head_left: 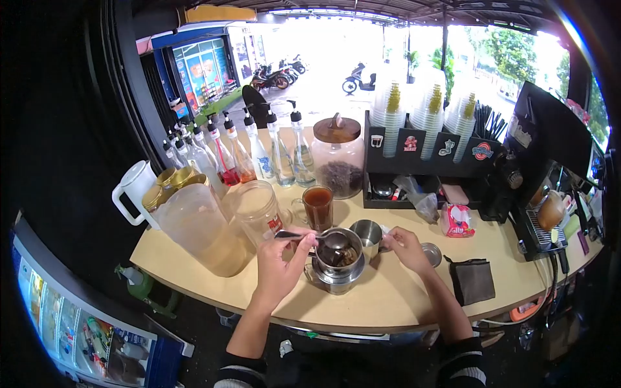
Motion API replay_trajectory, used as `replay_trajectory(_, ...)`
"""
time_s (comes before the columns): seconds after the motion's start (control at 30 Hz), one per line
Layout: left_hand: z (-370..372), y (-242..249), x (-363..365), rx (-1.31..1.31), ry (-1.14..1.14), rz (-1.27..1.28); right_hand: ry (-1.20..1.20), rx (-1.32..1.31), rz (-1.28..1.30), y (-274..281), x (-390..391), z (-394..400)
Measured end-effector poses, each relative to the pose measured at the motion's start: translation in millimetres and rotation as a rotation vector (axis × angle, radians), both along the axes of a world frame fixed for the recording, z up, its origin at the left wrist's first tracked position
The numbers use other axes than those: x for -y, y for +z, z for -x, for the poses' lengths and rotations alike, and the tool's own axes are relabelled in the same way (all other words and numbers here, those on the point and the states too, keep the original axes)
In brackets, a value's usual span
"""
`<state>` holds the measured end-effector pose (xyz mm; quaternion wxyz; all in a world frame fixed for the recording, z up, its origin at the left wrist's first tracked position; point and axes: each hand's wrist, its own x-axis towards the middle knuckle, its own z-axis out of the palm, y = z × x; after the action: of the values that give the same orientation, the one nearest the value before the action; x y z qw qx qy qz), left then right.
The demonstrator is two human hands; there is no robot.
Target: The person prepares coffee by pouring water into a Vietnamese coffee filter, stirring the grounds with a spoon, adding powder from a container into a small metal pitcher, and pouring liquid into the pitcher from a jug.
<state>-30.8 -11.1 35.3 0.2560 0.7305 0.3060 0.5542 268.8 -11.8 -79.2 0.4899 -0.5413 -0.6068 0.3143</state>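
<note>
My left hand [283, 266] pinches the handle of a metal spoon [335, 241]. The spoon's bowl is over the mouth of a metal drip filter [338, 265], which has dark contents and sits on top of a glass cup [339, 288]. My right hand [407, 249] grips a small metal cup [367, 234] by its right side, just beside the filter. What is in that cup I cannot make out. Behind the filter stands a glass mug [317, 205] of reddish-brown drink. A round metal lid [431, 254] lies right of my right hand.
On the left stand a large plastic pitcher [207, 229], a clear jar [255, 205] and several pump bottles [272, 155]. A wooden-lidded jar [339, 158] and a black cup organizer [424, 161] line the back. To the right are a dark folded cloth [471, 282], a tissue pack [458, 220] and an espresso machine [546, 213].
</note>
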Motion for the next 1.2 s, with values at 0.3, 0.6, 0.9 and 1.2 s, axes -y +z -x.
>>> replay_trajectory(0.3, 6, -13, 2, 0.134, -0.038, 0.036, -0.008, -0.43, -0.043, 0, 2, -10)
replay_trajectory(0.6, 5, -22, -1, 0.209, -0.035, 0.102, -0.016, -0.4, -0.2, 100, 23, -2)
replay_trajectory(0.9, 6, -18, -2, 0.162, -0.003, 0.008, 0.122, -0.239, -0.209, 177, 35, 45)
replay_trajectory(1.2, 4, -12, 5, 0.097, 0.017, -0.051, 0.211, -0.052, -0.226, 190, 15, 58)
